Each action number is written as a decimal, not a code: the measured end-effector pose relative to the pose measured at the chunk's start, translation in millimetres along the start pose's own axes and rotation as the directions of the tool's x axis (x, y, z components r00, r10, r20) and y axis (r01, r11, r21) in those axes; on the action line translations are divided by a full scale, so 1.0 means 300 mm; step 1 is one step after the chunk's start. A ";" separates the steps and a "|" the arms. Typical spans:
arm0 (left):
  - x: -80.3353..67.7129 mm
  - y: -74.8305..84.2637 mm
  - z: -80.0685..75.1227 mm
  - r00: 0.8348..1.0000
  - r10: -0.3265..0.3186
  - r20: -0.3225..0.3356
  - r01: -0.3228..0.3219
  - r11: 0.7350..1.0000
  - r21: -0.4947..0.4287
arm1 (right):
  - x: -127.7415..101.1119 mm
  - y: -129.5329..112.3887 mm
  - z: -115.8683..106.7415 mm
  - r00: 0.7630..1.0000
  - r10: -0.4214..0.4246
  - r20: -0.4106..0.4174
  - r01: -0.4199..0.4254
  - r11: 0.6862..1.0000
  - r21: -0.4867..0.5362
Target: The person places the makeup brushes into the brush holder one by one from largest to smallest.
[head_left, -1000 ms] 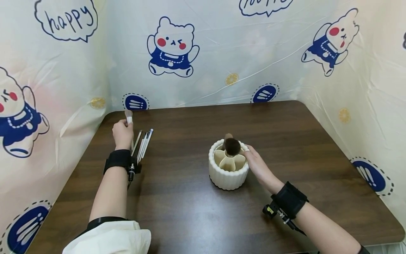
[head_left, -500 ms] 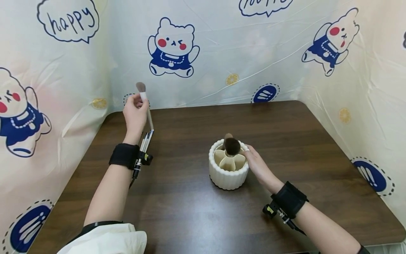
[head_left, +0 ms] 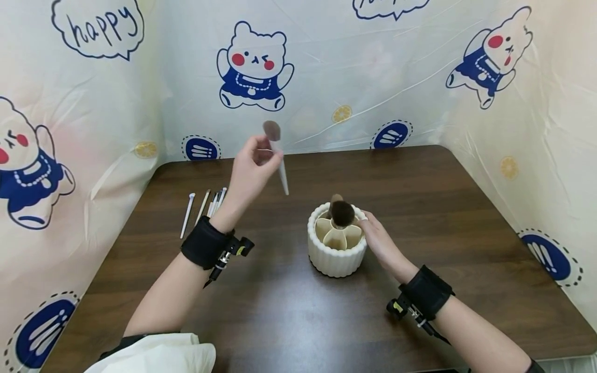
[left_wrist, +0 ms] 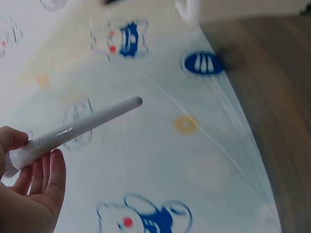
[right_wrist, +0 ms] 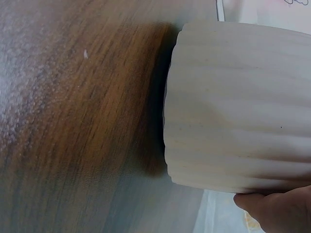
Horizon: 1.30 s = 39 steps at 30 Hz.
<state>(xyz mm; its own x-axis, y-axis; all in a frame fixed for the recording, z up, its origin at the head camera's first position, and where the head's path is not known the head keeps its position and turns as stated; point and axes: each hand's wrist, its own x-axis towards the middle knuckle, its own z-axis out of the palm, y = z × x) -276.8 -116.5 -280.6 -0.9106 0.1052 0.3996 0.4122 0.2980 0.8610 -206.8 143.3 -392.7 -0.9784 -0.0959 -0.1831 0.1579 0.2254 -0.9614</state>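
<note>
Pinching a white-handled brush [head_left: 277, 158] in your left hand [head_left: 249, 168], you hold it in the air, bristles up, left of the ribbed holder [head_left: 336, 256]. Your right hand [head_left: 380, 243] rests against the holder's rim, fingers relaxed. Spare brushes [head_left: 205, 207] lie on the table [head_left: 420, 207].

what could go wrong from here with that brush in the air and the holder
The left hand pinches the white-handled brush only near its bristle end, with the long handle hanging free, so it may slip or swing. A big brush already fills one compartment of the ribbed holder, so the handle could knock it. The right hand touches just the rim, so a hard bump might tip the holder.
</note>
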 end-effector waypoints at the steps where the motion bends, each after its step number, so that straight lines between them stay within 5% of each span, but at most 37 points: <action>1: -0.013 0.010 0.012 1.000 0.011 0.025 -0.011 1.000 0.004 | -0.001 -0.001 0.000 1.000 -0.001 0.001 0.001 1.000 -0.001; 7: -0.087 0.041 0.080 0.988 0.071 0.139 -0.075 0.997 0.024 | 0.000 -0.003 -0.002 1.000 -0.005 0.010 0.005 1.000 -0.003; 13: -0.146 0.017 0.132 0.971 0.094 0.221 -0.106 0.993 0.043 | 0.004 -0.001 -0.002 1.000 -0.011 0.004 0.011 1.000 -0.004; 39: -0.237 -0.075 0.240 0.930 0.120 0.346 -0.130 0.992 0.005 | -0.005 0.001 -0.004 1.000 -0.012 0.019 0.013 0.999 -0.030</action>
<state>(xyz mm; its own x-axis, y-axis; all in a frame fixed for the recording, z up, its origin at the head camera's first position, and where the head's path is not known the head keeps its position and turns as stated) -223.2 -62.5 -351.1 -0.8078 0.4620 0.3660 0.5266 0.2870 0.8002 -205.5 144.7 -392.4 -0.9776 -0.1170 -0.1752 0.1413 0.2531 -0.9571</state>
